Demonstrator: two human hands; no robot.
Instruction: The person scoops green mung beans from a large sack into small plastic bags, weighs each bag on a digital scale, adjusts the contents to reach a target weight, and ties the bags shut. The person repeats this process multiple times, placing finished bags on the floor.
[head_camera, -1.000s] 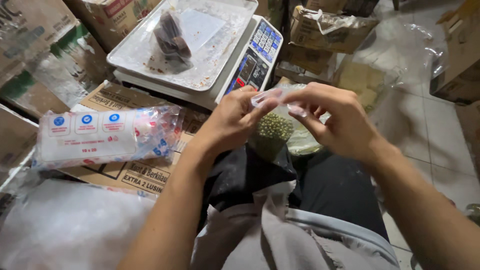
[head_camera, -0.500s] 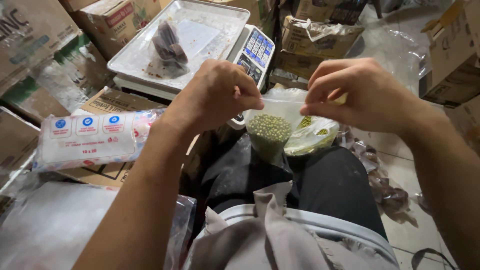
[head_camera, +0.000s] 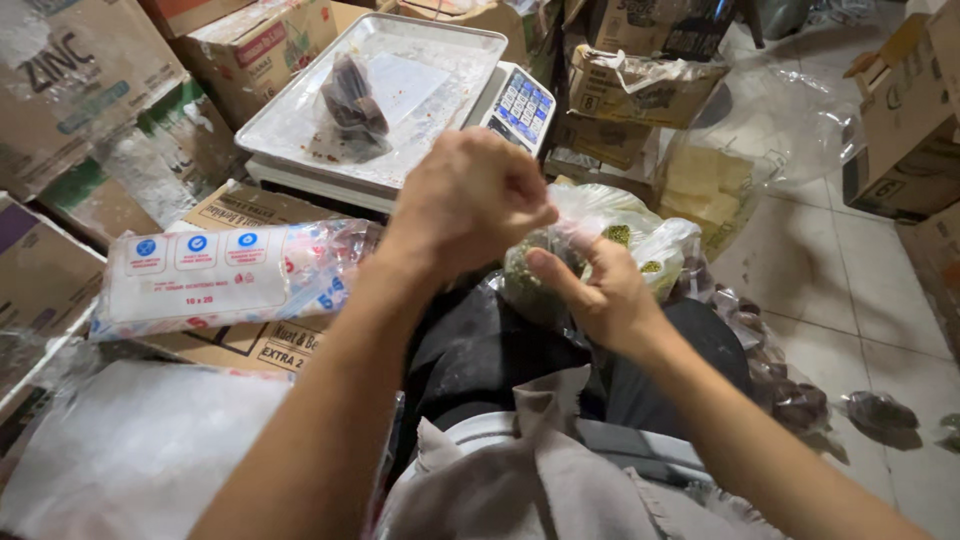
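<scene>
White, blue-labelled pack of plastic bags (head_camera: 225, 280) lies left on cardboard boxes (head_camera: 250, 345); my left hand (head_camera: 470, 205) and right hand (head_camera: 600, 295) both pinch the clear bag of green beans (head_camera: 545, 270).

the clear plastic bag (head_camera: 560, 262) holds small green beans. the scale's tray (head_camera: 300, 120) is silvery white, its keypad (head_camera: 520, 105) blue and white. the pack of bags (head_camera: 215, 275) is clear white with blue round marks and red print. the cardboard boxes (head_camera: 905, 120) are brown.
</scene>
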